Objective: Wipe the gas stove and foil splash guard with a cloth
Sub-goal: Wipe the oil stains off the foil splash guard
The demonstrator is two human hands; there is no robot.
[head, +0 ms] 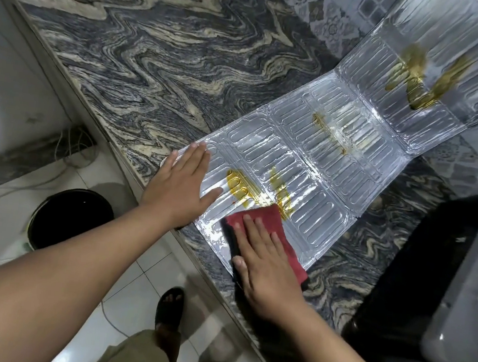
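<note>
A red cloth (267,237) is pressed flat under the straight fingers of the right hand (265,260); the foil splash guard (338,150) is steadied by the flat, open left hand (181,183); it lies unfolded on the marble counter (156,54), its length running from the near edge towards the far right, smeared with yellow grease (243,187); a dark bucket (71,219) stands on the floor.

Two bare hands are counted: the left hand (180,185) and the right hand (264,264). One red cloth (263,221) is seen beneath the right fingers. One embossed silver foil splash guard (336,167) is counted, with three folded panels. Three yellow oily stains are counted, the nearest stain (240,188) just beyond the fingertips. One dark round bucket (71,219) is seen.
</note>
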